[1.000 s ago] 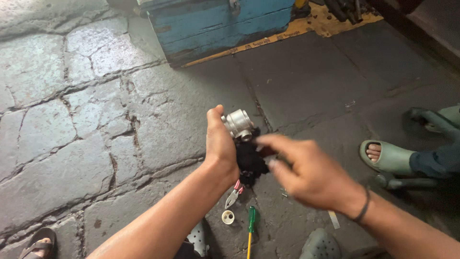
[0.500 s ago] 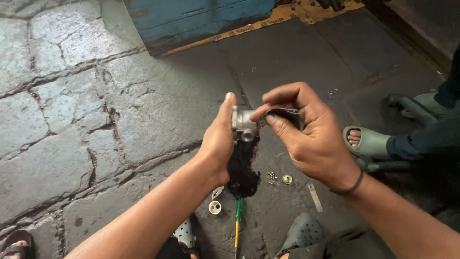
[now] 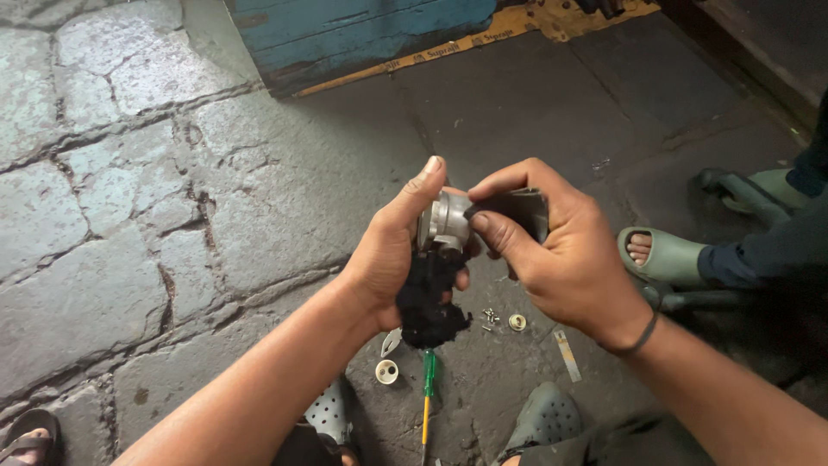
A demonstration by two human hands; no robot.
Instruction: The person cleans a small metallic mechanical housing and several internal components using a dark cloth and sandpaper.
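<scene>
— What is held by the left hand [image 3: 392, 250]?
— A silver metal fitting [image 3: 444, 223] and a black rag [image 3: 429, 298] are gripped together, thumb raised, above the stone floor [image 3: 129, 216].
— And the right hand [image 3: 552, 250]?
— It is closed around a dark strip [image 3: 516, 210], perhaps abrasive paper, pressed against the fitting.
— What is seen beneath?
— A green-handled screwdriver [image 3: 427, 388], a white ring [image 3: 387, 372] and small screws [image 3: 491, 317] are laid on the floor.

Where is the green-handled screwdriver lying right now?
In the head view, the screwdriver lies on the stone floor at bottom centre, just below the black rag in the left hand, with a small white ring to its left.
</scene>
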